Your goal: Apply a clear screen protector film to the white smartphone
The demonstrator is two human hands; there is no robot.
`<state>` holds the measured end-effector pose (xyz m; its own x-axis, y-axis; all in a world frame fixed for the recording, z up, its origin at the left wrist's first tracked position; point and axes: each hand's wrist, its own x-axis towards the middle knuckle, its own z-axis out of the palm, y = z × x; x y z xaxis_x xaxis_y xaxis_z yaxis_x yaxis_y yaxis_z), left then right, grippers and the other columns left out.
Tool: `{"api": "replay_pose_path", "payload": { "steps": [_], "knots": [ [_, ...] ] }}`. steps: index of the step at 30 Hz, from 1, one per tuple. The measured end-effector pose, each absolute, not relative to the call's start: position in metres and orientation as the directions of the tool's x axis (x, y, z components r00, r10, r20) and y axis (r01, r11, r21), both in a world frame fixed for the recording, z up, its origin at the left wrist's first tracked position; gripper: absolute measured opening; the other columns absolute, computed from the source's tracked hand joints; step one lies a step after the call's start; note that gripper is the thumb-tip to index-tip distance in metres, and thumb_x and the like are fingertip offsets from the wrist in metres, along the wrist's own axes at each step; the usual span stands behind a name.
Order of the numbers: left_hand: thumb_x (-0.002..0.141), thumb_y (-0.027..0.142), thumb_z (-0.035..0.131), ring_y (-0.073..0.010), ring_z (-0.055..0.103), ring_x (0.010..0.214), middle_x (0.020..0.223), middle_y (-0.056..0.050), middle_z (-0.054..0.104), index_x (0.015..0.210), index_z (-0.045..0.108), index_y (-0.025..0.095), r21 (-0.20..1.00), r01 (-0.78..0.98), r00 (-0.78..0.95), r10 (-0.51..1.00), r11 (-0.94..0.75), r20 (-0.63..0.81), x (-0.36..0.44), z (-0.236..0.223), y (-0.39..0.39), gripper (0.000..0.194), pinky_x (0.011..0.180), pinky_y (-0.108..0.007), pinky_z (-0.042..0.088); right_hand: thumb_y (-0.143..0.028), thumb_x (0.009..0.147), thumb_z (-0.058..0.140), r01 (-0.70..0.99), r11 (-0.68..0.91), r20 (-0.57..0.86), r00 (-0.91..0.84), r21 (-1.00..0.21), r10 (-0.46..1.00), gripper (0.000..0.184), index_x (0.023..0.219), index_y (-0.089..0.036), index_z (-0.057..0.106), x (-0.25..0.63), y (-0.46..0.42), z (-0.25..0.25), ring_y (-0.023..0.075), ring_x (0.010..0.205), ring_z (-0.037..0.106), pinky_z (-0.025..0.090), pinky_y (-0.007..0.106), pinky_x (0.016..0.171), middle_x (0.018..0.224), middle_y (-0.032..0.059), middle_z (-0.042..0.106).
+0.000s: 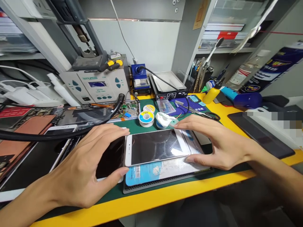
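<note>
A white-framed smartphone point(153, 146) with a dark, reflective screen lies face up on a blue-and-white printed sheet point(170, 171). The sheet rests on a grey perforated plate point(165, 184). My left hand point(85, 164) arches around the phone's left end, thumb and fingers wide apart at its corners. At the other end, my right hand point(215, 142) spans the phone with outstretched fingers at the far edge and the thumb by the near edge. Whether the fingertips press on the phone, I cannot tell. Another dark-screened phone point(111, 157) lies partly hidden behind my left hand.
A rework station point(94, 85) stands at the back left, its black hose point(59, 136) crossing the bench. Solder spools point(146, 119), a white-topped tub point(163, 120) and scissors point(210, 116) lie behind the phone. More phones point(35, 160) sit left; a black phone-like slab point(260, 134) lies right.
</note>
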<state>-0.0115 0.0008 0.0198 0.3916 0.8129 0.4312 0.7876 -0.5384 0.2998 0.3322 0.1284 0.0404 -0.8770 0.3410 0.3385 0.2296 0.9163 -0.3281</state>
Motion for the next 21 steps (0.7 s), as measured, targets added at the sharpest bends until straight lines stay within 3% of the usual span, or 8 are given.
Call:
{"api": "replay_pose_path", "payload": {
  "steps": [9, 21],
  "knots": [
    [0.084, 0.032, 0.072, -0.0379, 0.054, 0.131, 0.141, -0.014, 0.057, 0.150, 0.045, 0.021, 0.240, 0.789, 0.439, 0.793, -0.565, 0.423, -0.0220, 0.0150, 0.0025, 0.072, 0.114, -0.055, 0.043, -0.039, 0.080, 0.083, 0.198, 0.892, 0.366, -0.859, -0.406, 0.357, 0.067, 0.139, -0.017, 0.060, 0.3331, 0.1294, 0.0384, 0.0296, 0.119, 0.066, 0.054, 0.041, 0.103, 0.128, 0.0162, 0.070],
    [0.084, 0.029, 0.070, -0.0373, 0.052, 0.133, 0.140, -0.012, 0.058, 0.140, 0.055, 0.026, 0.202, 0.766, 0.502, 0.765, -0.610, 0.404, -0.0212, 0.0148, 0.0063, 0.058, 0.114, -0.058, 0.042, -0.040, 0.080, 0.083, 0.206, 0.886, 0.338, -0.869, -0.416, 0.361, 0.060, 0.133, -0.018, 0.065, 0.3326, 0.1298, 0.0391, 0.0306, 0.115, 0.066, 0.055, 0.044, 0.100, 0.125, 0.0165, 0.070]
  ]
}}
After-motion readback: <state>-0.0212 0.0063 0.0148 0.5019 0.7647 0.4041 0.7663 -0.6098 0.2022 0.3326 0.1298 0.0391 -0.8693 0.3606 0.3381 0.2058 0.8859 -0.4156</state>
